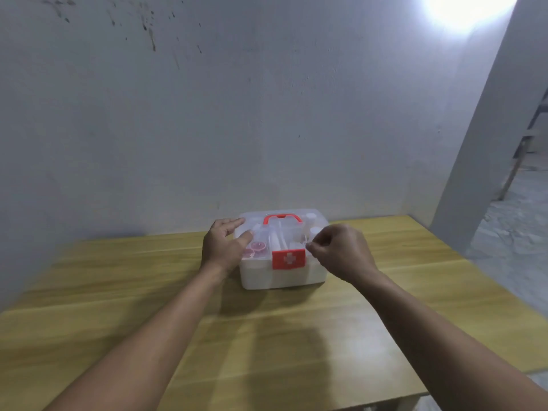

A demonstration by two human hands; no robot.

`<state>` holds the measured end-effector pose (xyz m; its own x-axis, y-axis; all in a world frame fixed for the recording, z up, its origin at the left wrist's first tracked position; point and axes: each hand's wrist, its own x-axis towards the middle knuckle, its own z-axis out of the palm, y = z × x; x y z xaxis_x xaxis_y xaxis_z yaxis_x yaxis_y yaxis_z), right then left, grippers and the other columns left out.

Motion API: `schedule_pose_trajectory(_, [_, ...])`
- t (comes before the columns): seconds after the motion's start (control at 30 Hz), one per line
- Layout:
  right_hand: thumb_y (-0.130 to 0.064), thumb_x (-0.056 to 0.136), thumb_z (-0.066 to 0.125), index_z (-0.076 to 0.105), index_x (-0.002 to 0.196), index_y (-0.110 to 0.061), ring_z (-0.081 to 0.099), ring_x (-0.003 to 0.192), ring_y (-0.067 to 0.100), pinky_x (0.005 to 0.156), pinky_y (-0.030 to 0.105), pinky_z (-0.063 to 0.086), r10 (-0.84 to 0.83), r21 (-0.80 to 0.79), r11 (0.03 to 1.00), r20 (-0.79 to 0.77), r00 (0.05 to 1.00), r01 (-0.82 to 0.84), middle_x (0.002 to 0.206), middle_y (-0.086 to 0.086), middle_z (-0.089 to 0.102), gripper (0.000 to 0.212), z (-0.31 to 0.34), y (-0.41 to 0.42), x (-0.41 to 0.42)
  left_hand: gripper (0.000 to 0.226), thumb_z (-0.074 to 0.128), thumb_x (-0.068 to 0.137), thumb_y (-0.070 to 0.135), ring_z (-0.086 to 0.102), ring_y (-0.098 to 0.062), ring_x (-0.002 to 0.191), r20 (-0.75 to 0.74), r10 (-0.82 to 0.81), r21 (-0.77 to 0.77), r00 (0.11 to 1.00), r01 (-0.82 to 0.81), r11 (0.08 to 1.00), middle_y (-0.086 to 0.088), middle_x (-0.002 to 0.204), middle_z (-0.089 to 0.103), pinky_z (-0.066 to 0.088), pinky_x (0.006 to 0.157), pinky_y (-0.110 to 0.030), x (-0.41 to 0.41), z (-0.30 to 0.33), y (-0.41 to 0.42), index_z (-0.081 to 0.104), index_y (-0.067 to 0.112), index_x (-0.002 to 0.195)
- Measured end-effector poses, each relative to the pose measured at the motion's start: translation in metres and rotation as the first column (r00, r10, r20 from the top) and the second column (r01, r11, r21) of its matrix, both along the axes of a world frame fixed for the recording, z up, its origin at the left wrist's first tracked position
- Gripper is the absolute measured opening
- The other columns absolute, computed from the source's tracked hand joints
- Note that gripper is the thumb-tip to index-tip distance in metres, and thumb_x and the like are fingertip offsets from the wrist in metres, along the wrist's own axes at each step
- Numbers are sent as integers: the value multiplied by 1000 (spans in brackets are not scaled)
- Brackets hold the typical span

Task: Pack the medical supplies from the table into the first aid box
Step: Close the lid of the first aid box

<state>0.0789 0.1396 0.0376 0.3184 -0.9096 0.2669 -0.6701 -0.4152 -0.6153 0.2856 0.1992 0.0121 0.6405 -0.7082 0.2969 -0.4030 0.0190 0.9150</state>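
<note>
A white first aid box point(258, 275) with a clear lid, a red handle point(282, 218) and a red cross latch point(288, 259) stands at the far middle of the wooden table point(267, 336). Through the closed lid I see small pink-capped containers point(257, 247) and pale supplies, blurred. My left hand point(225, 244) rests with fingers spread on the left side of the lid. My right hand point(341, 252) hovers at the lid's right front corner, fingers curled in with the fingertips pinched together; nothing shows between them.
A stained grey wall rises directly behind the table. The table's right edge drops off toward a concrete floor and a pillar point(486, 143). A bright light glares at the top right.
</note>
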Motion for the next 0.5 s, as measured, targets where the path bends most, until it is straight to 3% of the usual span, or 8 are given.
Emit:
schedule_pose_trajectory(0.07, [-28,83,71,75,86,-17,68,86,24,74,31,52,-45,-157,987,22,999,48,87,0,75,12,4,-1,0,38,68,84,12,52,-15,106,51,5,17,999,-6,1000,-6,126,53,42,55,3,0,-2,1,66,6,121])
schedule_pose_trajectory(0.1, [-28,82,72,73,95,-18,67,92,24,78,32,50,-34,-216,976,28,999,39,94,-1,75,16,5,-3,0,37,67,85,11,52,-13,103,78,6,28,997,-8,1000,-6,126,53,40,53,4,0,-3,0,65,6,122])
schedule_pose_trajectory(0.17, [-32,81,74,68,116,-19,59,111,24,90,34,47,57,-279,957,-74,996,-76,117,0,69,37,5,-11,1,39,62,86,15,54,-10,98,137,-14,63,990,5,998,-5,130,51,48,66,-2,-2,0,-1,64,9,124])
schedule_pose_trajectory(0.2, [-35,80,75,62,127,-21,52,123,24,98,35,44,104,-277,949,-169,980,-148,131,0,62,50,5,-16,2,42,58,86,19,57,-12,104,177,-42,98,983,25,995,-4,135,49,53,82,-14,-2,0,-3,62,11,127])
schedule_pose_trajectory(0.23, [-39,80,75,54,137,-23,43,134,24,106,37,39,140,-257,943,-265,954,-210,144,0,52,63,4,-19,3,45,52,86,22,54,-17,119,231,-82,150,969,47,987,-2,143,45,50,98,-29,-3,2,-5,60,13,130])
schedule_pose_trajectory(0.3, [-45,78,74,36,149,-27,27,146,22,116,40,29,190,-210,932,-412,891,-296,158,0,34,83,3,-26,4,51,41,90,27,29,-19,144,366,-189,296,911,79,952,1,156,32,28,117,-37,-5,4,-6,50,15,139])
schedule_pose_trajectory(0.4, [-50,77,74,26,154,-26,19,150,20,118,39,25,238,-175,914,-502,831,-367,162,0,25,94,-5,-33,3,70,47,90,54,8,-14,150,545,-289,427,787,36,904,5,161,19,16,120,-45,-6,2,-4,31,20,149])
schedule_pose_trajectory(0.5, [-54,75,75,25,154,-26,15,151,18,117,33,25,243,-203,902,-490,837,-381,163,-1,22,99,-18,-35,0,121,59,57,83,3,-14,150,642,-332,503,691,-52,863,6,162,13,9,120,-52,-6,-2,0,19,20,152])
